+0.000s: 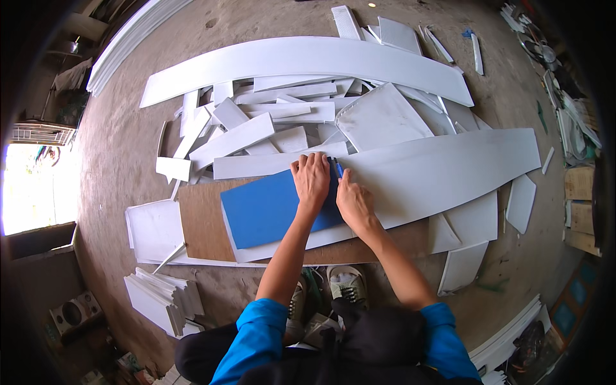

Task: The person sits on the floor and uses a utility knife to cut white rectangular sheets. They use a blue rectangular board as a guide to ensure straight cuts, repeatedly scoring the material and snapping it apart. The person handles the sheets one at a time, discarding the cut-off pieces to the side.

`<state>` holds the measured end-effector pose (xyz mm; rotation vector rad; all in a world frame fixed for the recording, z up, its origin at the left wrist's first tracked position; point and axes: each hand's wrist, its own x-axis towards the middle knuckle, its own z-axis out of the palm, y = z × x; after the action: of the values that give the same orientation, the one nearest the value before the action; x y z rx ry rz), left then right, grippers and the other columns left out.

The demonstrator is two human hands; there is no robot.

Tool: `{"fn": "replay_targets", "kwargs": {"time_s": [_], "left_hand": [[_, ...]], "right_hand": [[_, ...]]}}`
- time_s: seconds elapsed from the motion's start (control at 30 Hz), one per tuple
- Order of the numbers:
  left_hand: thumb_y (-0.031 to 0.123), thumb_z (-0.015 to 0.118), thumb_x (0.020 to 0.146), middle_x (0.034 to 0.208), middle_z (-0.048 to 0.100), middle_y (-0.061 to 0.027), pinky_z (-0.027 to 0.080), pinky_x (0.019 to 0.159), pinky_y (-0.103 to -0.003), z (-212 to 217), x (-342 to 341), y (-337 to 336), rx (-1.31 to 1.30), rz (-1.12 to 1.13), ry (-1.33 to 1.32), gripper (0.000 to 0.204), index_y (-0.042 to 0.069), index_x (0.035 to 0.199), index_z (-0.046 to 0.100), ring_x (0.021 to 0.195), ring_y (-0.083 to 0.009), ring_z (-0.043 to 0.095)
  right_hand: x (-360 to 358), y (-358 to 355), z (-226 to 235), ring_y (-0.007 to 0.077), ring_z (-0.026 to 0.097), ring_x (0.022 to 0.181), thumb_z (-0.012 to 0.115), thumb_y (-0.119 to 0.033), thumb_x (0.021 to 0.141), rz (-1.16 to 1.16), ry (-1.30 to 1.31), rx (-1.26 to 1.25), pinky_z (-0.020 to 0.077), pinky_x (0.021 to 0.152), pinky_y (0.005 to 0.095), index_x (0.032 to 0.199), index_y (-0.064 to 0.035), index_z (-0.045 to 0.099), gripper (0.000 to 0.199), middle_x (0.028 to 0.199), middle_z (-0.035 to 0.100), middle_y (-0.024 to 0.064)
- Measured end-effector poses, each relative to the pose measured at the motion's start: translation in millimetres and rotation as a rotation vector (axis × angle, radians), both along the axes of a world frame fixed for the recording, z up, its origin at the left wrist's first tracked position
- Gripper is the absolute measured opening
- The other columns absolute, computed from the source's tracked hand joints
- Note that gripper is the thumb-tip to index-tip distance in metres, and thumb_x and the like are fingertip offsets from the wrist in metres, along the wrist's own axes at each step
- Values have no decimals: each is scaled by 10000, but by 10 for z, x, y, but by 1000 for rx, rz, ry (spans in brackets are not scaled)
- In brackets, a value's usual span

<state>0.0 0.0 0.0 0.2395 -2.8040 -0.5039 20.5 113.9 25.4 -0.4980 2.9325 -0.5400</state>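
My left hand [312, 178] presses down on a blue rectangular sheet [263, 208], its fingertips near the sheet's far edge and its thumb out to the left. The blue sheet lies over the left part of a long white board [443, 167]. In my right hand [355, 202] is a slim blue utility knife [338, 168], gripped with the index finger along it. The knife stands at the sheet's right edge, close beside my left hand. Its tip is too small to make out. Under the white board lies a brown board [199, 218].
Beyond my hands is a heap of white offcuts [244, 138], with a long curved white strip [301, 58] across it. A stack of white pieces [160, 301] stands at the near left. My shoes [346, 285] are at the brown board's near edge.
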Motion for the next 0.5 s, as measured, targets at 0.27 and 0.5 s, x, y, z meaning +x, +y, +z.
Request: {"fn": "replay_targets", "kwargs": {"time_s": [0.27, 0.5], "left_hand": [[204, 416, 889, 830, 597, -50, 338, 778, -381, 57, -50, -47, -45, 14, -37, 224, 70, 871, 594, 843, -224, 516], [214, 422, 886, 797, 597, -48, 342, 774, -377, 34, -9, 2, -34, 23, -17, 227, 74, 862, 599, 829, -223, 519]], "right_hand": [[-61, -150, -8, 326, 598, 519, 446, -167, 849, -33, 33, -2, 489, 462, 394, 1086, 78, 457, 341, 542, 572, 173], [-133, -200, -73, 357, 610, 596, 433, -147, 834, -68, -66, 7, 499, 527, 423, 1076, 61, 437, 318, 630, 596, 209]]}}
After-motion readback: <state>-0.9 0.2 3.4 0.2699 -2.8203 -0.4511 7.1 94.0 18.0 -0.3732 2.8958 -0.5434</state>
